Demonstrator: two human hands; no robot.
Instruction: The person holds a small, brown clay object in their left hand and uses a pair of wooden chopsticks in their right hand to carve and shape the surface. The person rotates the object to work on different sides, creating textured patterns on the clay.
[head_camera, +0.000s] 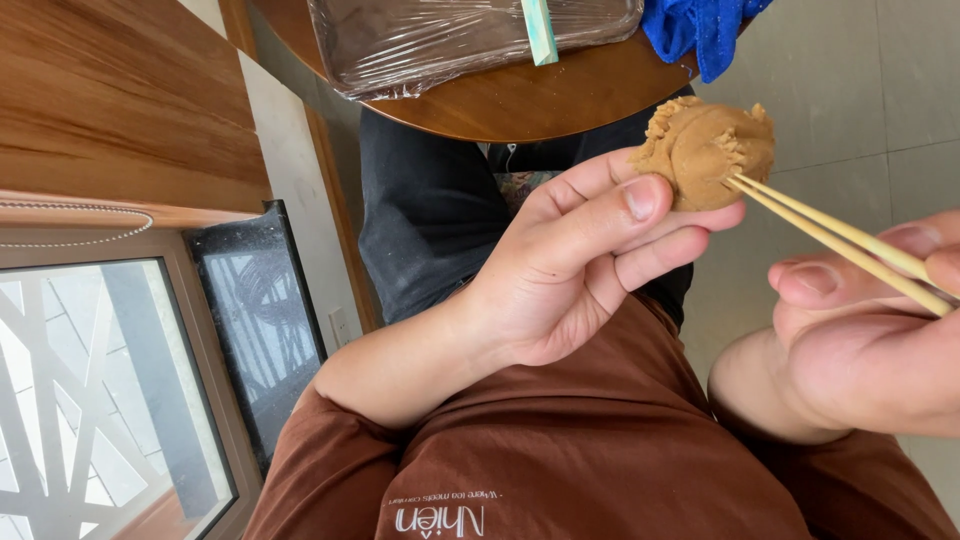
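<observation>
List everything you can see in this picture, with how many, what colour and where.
Round lump of tan dough with pinched ridges: one, tan-brown, upper right, held at the left hand's fingertips.
Pair of thin wooden sticks: two, pale yellow, tips against the dough, running down to the right hand.
Round wooden table: one, brown, top centre.
Tray wrapped in clear plastic film: one, brownish, on the table.
Blue cloth: one, bright blue, at the table's right edge.
Glass-panelled wooden frame: one, brown, lower left.
Tiled floor: pale grey, right.
Brown shirt: one, bottom centre.
Left hand: one, centre, gripping the dough.
Right hand: one, right edge, holding the sticks.
</observation>
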